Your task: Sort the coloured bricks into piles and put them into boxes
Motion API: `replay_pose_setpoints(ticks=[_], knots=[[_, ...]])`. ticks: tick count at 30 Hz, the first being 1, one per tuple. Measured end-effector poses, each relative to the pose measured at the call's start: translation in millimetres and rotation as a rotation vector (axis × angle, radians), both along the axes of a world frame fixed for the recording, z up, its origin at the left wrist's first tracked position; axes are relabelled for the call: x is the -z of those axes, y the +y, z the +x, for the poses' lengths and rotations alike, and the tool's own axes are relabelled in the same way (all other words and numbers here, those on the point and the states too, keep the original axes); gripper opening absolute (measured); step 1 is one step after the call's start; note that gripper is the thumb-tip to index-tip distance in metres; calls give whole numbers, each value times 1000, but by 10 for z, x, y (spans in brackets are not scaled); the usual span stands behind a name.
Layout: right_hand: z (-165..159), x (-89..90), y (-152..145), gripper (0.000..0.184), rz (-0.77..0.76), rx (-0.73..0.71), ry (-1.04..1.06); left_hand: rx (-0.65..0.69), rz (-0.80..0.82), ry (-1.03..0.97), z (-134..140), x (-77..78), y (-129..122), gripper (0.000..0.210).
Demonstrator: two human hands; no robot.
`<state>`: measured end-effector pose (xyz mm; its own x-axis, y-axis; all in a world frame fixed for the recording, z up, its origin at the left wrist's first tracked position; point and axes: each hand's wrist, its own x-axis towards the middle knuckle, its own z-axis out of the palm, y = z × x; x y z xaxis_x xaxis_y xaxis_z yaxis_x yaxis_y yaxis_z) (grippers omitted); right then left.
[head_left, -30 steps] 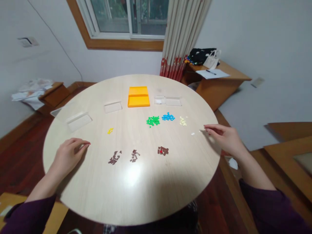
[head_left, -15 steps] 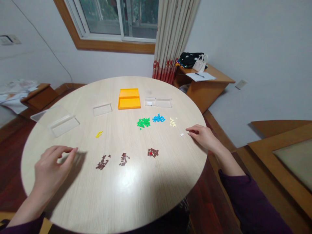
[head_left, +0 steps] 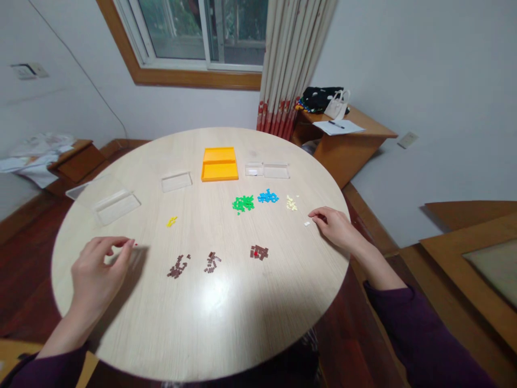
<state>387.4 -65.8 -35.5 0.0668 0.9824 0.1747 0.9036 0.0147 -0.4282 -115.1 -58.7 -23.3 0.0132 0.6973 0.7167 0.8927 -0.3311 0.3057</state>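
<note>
My left hand (head_left: pixel 100 269) hovers over the left side of the table, thumb and forefinger closed in a pinch. Right at those fingertips shows a tiny red piece (head_left: pixel 136 244); whether it is gripped or lies just beyond them I cannot tell. At the right edge my right hand (head_left: pixel 333 229) is pinched beside a small white piece (head_left: pixel 307 223); anything between its fingers is hidden. Pale yellow bits (head_left: pixel 291 203) lie nearest to that hand. Brown pieces (head_left: pixel 176 267) sit in a loose pile to the right of my left hand, with yellow pieces (head_left: pixel 172 221) farther back.
Green pieces (head_left: pixel 243 203) and blue pieces (head_left: pixel 268 196) are heaped mid-table. Two more brown piles (head_left: pixel 211 262) lie nearer, one topped with red. Behind stand an open orange case (head_left: pixel 220 171) and clear plastic boxes (head_left: pixel 277 171), with another clear box (head_left: pixel 118 210) at left.
The view has shifted slightly. A red piece now shows at my left fingertips. My right hand has moved slightly left, closer to the white piece.
</note>
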Motion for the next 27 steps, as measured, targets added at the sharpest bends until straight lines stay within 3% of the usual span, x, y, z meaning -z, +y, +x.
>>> replay_pose_setpoints(ticks=[9, 18, 23, 27], knots=[[-72, -97, 49, 23, 162, -15, 127, -68, -148, -58, -27, -143, -138, 13], [-475, -200, 91, 32, 148, -23, 297, -292, -171, 5, -574, -38, -91, 23], [-761, -238, 132, 45, 150, -171, 335, -199, -385, -72, -775, 63, -64, 34], [-905, -222, 159, 44, 125, -237, 326, -119, -538, -34, -821, 131, -13, 36]])
